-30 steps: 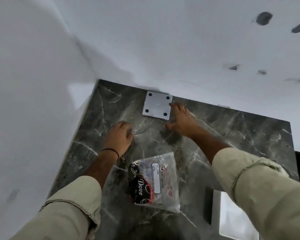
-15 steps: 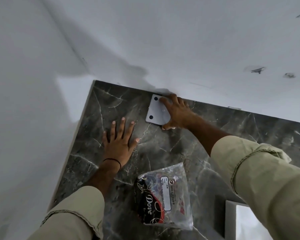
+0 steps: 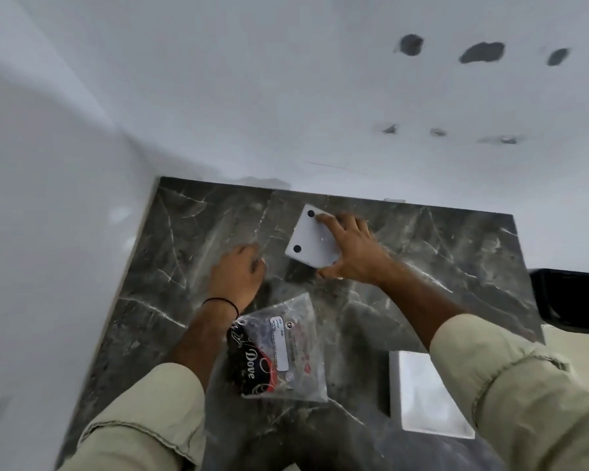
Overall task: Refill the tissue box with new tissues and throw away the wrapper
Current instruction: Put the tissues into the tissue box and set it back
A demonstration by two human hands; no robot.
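Note:
A white square panel with black round feet (image 3: 312, 237), seemingly the tissue box's base, is tilted up off the dark marble counter (image 3: 439, 239). My right hand (image 3: 349, 248) grips its right edge, thumb under the near corner. My left hand (image 3: 237, 275) rests on the counter to its left, fingers curled, holding nothing. A clear plastic pack with a black and red "Dove" print and a white label (image 3: 279, 351) lies flat near my left forearm. A white open box (image 3: 422, 392) stands at the near right, partly behind my right sleeve.
White walls close the counter in on the left and at the back, with dark patched holes (image 3: 481, 52) high on the back wall. A black object (image 3: 572, 302) lies past the counter's right edge.
My right hand has lifted and pulled the white panel away from the back wall, tilting it. My left hand went from flat with spread fingers to curled. The view dropped, showing more of the white box.

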